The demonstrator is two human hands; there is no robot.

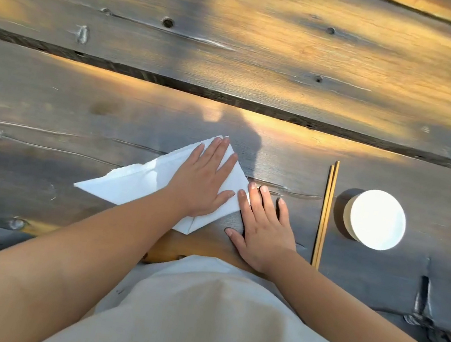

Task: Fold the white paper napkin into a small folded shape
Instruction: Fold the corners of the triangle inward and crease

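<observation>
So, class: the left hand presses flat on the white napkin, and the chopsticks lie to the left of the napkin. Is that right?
Not quite. The left hand does press flat on the white napkin, but the chopsticks lie to the right of it, between the right hand and the white bowl. The head view shows this.

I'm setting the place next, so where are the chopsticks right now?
In the head view the chopsticks lie on the wooden table, between the right hand and the white bowl.
</observation>
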